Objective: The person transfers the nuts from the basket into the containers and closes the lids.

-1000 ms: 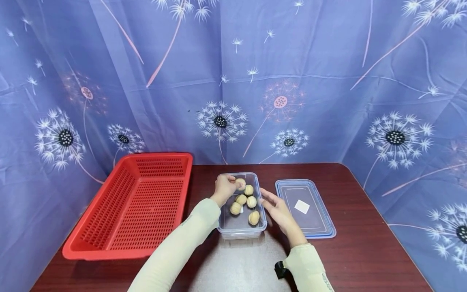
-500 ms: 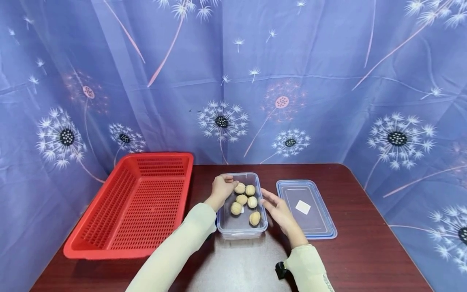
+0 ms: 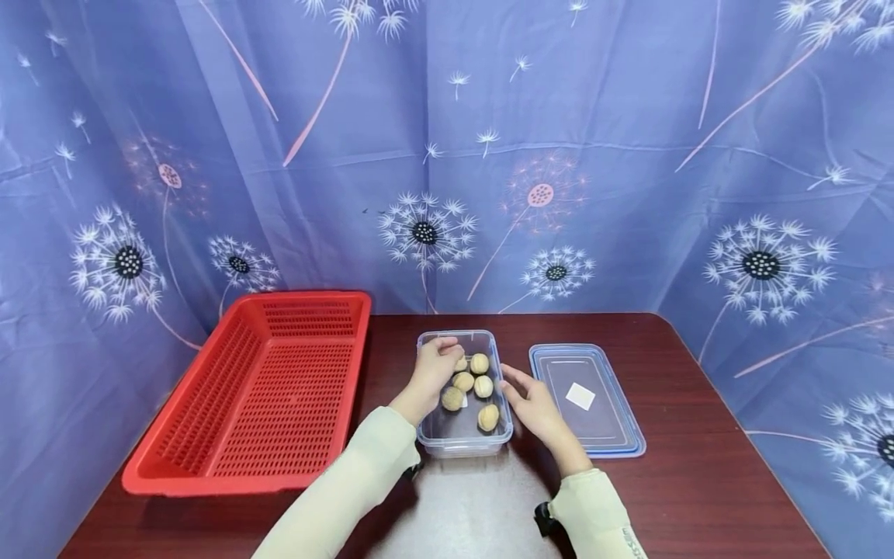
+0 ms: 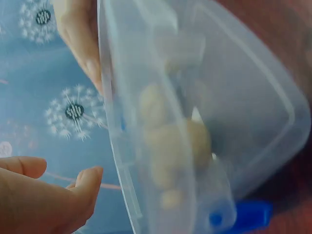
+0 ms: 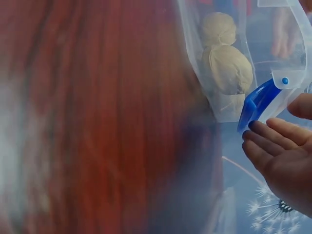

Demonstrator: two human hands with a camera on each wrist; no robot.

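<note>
Several pale tan walnuts (image 3: 483, 386) lie in a clear plastic box (image 3: 464, 446), a pair of them showing large through its wall in the right wrist view. My left hand (image 3: 431, 369) reaches over the box's left rim, fingertips overlapping a walnut near the back. In the left wrist view that hand (image 4: 53, 195) has its thumb and fingers apart, nothing between them. Along the box's right side lies my right hand (image 3: 534, 411), fingers extended. Its fingertips are right at a blue latch (image 5: 263, 102) in the right wrist view.
To the left stands a large red perforated basket (image 3: 279, 404). A clear lid with a blue rim (image 3: 594, 396) and a white label lies right of the box on the dark red table (image 3: 705, 442). Behind hangs a blue dandelion-print curtain (image 3: 628, 155).
My left hand drew back left from the rear walnut, leaving it in the box, then came slightly right over it again. My right hand stays almost still beside the box.
</note>
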